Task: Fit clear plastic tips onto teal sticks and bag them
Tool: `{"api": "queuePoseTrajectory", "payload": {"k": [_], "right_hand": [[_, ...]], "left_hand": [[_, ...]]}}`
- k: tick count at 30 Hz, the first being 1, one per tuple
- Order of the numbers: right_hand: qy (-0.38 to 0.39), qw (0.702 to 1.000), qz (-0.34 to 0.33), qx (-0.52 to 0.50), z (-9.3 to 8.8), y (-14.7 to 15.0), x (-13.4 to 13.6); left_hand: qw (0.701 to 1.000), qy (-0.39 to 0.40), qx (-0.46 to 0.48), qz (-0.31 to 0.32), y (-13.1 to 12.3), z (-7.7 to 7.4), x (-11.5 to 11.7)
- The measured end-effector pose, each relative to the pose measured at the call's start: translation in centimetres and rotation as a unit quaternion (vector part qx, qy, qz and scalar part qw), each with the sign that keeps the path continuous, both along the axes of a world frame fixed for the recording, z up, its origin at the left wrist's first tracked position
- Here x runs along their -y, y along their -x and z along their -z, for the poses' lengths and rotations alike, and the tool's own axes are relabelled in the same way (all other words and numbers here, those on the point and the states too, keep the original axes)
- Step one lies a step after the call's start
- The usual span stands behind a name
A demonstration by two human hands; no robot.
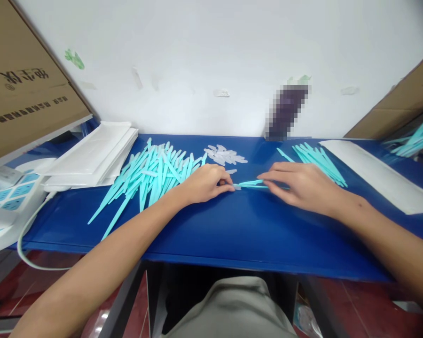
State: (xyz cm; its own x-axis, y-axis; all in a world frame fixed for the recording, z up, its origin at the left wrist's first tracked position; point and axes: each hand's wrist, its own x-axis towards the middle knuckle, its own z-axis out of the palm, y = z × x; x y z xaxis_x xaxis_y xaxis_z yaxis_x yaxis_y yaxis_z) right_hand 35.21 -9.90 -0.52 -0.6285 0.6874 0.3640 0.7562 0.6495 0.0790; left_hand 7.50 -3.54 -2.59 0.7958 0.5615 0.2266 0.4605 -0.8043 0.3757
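My left hand (pixel 209 182) is closed in a pinch at the translucent cap (pixel 237 187), near the middle of the table. My right hand (pixel 301 185) holds a slender turquoise stick (pixel 251 182), shaped like an eyebrow razor, between thumb and fingers. Its tip points left and meets the cap; whether the cap is seated on it I cannot tell. To the left of my left hand lies a large heap of turquoise sticks (pixel 158 171), many with pale tips. Loose translucent caps (pixel 223 154) form a small pile behind my hands. Beyond my right hand rests a smaller bundle of sticks (pixel 320 162).
White envelopes (pixel 88 155) are stacked at left, beside a power strip (pixel 16 192) with a cable. A cardboard box (pixel 31 80) stands far left. Another white envelope (pixel 384 176) lies at right, near an open carton (pixel 391 103). A wall backs the blue table (pixel 232 234).
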Motion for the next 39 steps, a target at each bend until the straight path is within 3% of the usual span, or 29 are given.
{"api": "queuePoseTrajectory", "payload": {"k": [13, 21, 29, 35, 39], "right_hand": [[-0.037, 0.998, 0.013, 0.041, -0.2, 0.4, 0.4], [-0.019, 0.999, -0.01, 0.049, 0.2, 0.9, 0.8], [0.051, 0.998, -0.041, -0.004, 0.9, 1.2, 0.4], [0.107, 0.994, 0.012, -0.015, 1.5, 0.7, -0.2], [0.131, 0.991, -0.006, -0.024, 1.6, 0.7, -0.4]], "left_hand": [[1.0, 0.002, 0.003, -0.004, -0.1, 0.0, 0.1], [1.0, 0.004, 0.007, -0.009, -0.1, 0.0, 0.0], [1.0, 0.001, 0.012, 0.004, -0.1, 0.1, 0.1], [1.0, -0.012, 0.007, 0.012, -0.1, 0.1, 0.1], [0.999, -0.026, 0.003, 0.02, -0.2, 0.3, 0.1]]}}
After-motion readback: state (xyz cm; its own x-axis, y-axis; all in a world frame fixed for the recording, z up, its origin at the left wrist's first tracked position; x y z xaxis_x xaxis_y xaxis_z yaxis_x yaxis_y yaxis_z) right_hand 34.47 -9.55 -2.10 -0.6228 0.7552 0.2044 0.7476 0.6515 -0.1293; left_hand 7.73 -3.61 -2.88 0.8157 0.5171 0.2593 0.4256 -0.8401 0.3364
